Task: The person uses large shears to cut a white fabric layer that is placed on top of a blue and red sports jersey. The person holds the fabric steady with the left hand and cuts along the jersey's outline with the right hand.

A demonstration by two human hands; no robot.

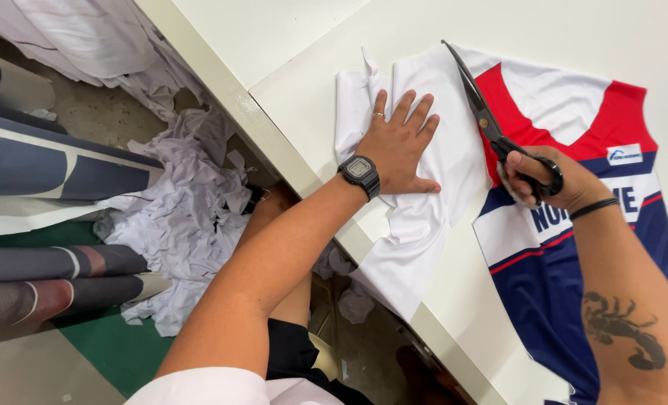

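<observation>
Cutting step: left hand (399, 146) flat, fingers spread, pinning white printed fabric (424, 202); right hand (548, 180), at 3 o'clock, clamped on black-handled steel scissors (491, 124); next cut likely demands following the red-and-navy panel's edge.

A white cutting table (289, 45) carries a printed fabric panel (566, 225) in red, white and navy, its plain white margin (416, 225) spilling over the near edge; white fabric scraps (184, 217) litter the floor (109, 349) below.

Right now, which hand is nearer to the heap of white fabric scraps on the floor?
Left. The left hand presses flat on the white fabric near the table edge, just above the heap of scraps. The right hand holds the scissors farther in, over the printed panel.
</observation>
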